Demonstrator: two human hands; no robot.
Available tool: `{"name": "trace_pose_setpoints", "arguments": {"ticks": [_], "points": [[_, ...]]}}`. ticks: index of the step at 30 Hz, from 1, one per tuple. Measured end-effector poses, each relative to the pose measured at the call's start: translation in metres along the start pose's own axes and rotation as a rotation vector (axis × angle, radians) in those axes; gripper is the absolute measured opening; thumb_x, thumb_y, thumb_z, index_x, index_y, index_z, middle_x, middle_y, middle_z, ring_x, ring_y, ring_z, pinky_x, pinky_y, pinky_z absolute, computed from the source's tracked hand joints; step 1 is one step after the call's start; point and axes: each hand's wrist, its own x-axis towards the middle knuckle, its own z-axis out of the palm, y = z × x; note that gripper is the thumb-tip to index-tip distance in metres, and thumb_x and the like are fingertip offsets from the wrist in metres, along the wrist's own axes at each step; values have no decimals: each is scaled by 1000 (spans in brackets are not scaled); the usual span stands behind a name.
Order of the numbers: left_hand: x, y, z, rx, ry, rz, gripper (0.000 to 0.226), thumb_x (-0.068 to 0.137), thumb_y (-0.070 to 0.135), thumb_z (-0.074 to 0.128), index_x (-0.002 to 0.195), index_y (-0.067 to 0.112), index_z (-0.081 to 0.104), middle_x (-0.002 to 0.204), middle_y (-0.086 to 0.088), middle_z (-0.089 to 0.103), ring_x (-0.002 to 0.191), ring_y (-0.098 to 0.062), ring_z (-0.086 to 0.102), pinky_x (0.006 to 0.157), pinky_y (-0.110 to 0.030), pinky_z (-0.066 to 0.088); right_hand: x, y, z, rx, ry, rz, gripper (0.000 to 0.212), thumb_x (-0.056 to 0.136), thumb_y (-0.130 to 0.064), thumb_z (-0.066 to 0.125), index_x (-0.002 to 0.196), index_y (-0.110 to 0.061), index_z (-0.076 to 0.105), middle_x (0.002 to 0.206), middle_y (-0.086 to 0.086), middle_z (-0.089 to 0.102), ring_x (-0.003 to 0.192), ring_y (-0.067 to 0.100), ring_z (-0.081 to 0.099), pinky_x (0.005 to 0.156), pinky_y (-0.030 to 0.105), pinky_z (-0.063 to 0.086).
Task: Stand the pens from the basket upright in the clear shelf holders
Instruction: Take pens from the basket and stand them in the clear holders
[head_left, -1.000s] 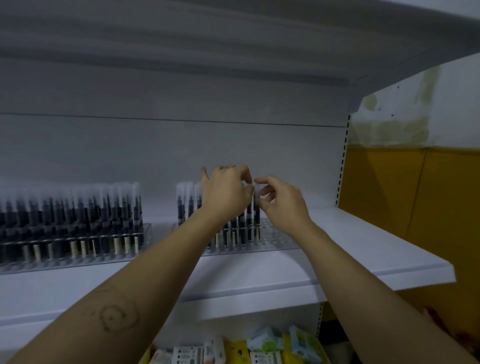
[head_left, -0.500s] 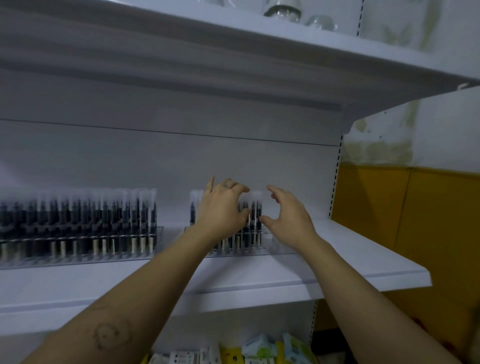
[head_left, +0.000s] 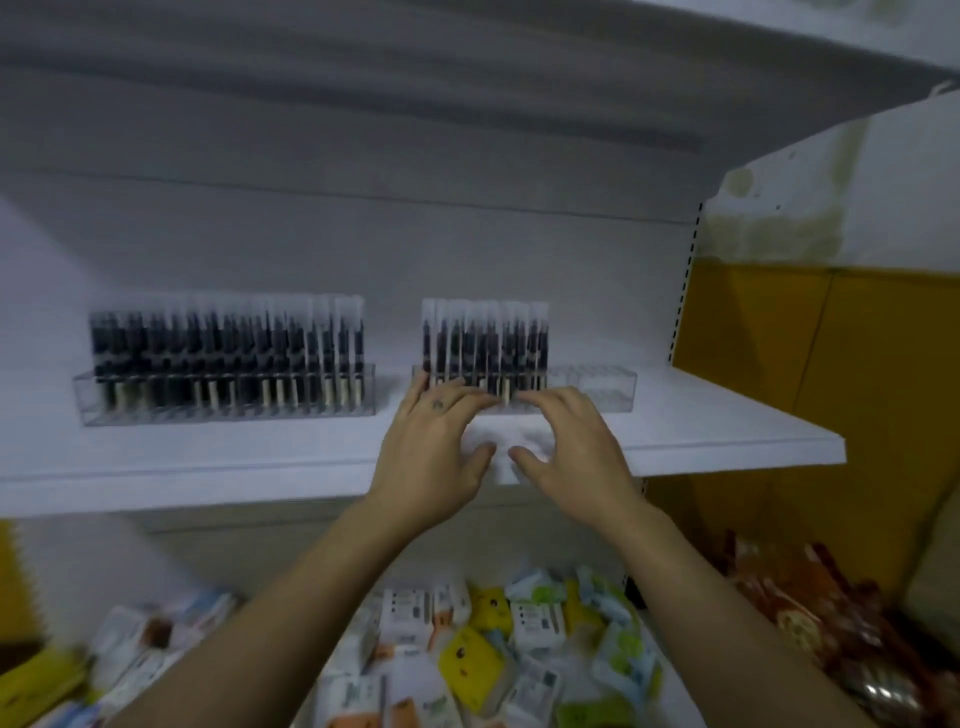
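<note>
Two clear holders stand on the white shelf (head_left: 208, 462). The left holder (head_left: 223, 405) is full of upright dark pens with clear caps. The right holder (head_left: 597, 387) has pens (head_left: 483, 343) standing in its left part, and its right end holds none. My left hand (head_left: 434, 447) and my right hand (head_left: 571, 447) hover side by side in front of the right holder, fingers spread, fingertips at its lower front edge. Neither hand holds a pen. The basket is out of view.
A white shelf (head_left: 467, 78) overhangs from above. Below, a lower shelf carries several small packets (head_left: 467, 654) in white, yellow and green. Orange-red packaged goods (head_left: 810, 608) lie at the lower right. A yellow wall panel (head_left: 831, 364) stands right of the shelving.
Both hands have dropped from the pen tops to the front base of the right holder and spread their fingers. The view has tilted down, showing the lower shelf.
</note>
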Motion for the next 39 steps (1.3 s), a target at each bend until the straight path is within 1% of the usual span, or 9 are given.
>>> {"name": "trace_pose_setpoints", "arguments": {"ticks": [6, 10, 16, 19, 22, 29, 33, 37, 39], "points": [[-89, -2, 9, -18, -46, -25, 44, 83, 32, 65, 124, 17, 62, 128, -2, 62, 128, -23, 50, 117, -44, 22, -66, -9, 52, 77, -42, -28, 59, 85, -24, 72, 139, -19, 48, 146, 2, 40, 138, 19, 29, 114, 36, 29], [-146, 0, 22, -44, -83, -97, 45, 84, 36, 59, 125, 17, 62, 129, -2, 61, 125, -21, 51, 116, -40, 23, -109, -11, 87, 71, -86, 2, 60, 85, -33, 70, 139, -19, 49, 147, 4, 41, 136, 24, 36, 112, 41, 33], [-234, -10, 58, 10, -355, -293, 63, 84, 55, 46, 133, 16, 56, 138, -5, 55, 133, -27, 46, 113, -42, 19, -168, -8, 149, 71, -375, 108, 67, 88, -41, 65, 146, -27, 37, 156, -4, 27, 145, 17, 20, 116, 32, 19], [-276, -11, 69, -62, -478, -418, 68, 85, 56, 46, 142, 18, 46, 148, -2, 44, 143, -22, 31, 118, -37, 9, -202, -3, 185, 63, -538, 150, 69, 88, -44, 65, 147, -29, 34, 157, -4, 24, 146, 19, 18, 116, 35, 19], [-315, -13, 81, -105, -596, -538, 69, 89, 55, 51, 148, 23, 34, 156, 1, 31, 147, -18, 19, 120, -38, 9, -226, 2, 210, 69, -682, 197, 72, 89, -45, 63, 150, -30, 29, 159, -3, 20, 147, 18, 16, 116, 35, 18], [-361, -11, 108, -144, -787, -736, 72, 90, 48, 57, 150, 24, 26, 158, 3, 26, 148, -19, 13, 120, -43, 9, -263, 19, 245, 63, -915, 311, 73, 88, -42, 65, 150, -21, 31, 155, 4, 31, 141, 23, 28, 112, 33, 27], [-381, -1, 120, -205, -895, -796, 73, 90, 45, 58, 151, 20, 26, 158, -1, 25, 148, -22, 14, 119, -47, 12, -279, 9, 259, 54, -989, 296, 71, 89, -42, 64, 149, -19, 34, 153, 5, 34, 138, 24, 33, 111, 34, 31], [-399, 3, 136, -184, -956, -792, 66, 90, 44, 56, 146, 20, 33, 152, -1, 36, 143, -25, 25, 114, -48, 24, -291, -2, 279, 52, -1060, 308, 57, 81, -42, 64, 133, -22, 50, 133, 3, 53, 122, 24, 51, 98, 39, 46], [-405, 4, 143, -216, -1009, -828, 68, 90, 43, 56, 148, 18, 31, 155, -2, 31, 145, -24, 20, 116, -49, 22, -296, 5, 293, 44, -1104, 331, 53, 78, -45, 63, 124, -23, 54, 126, 1, 56, 116, 23, 54, 93, 42, 49]]}}
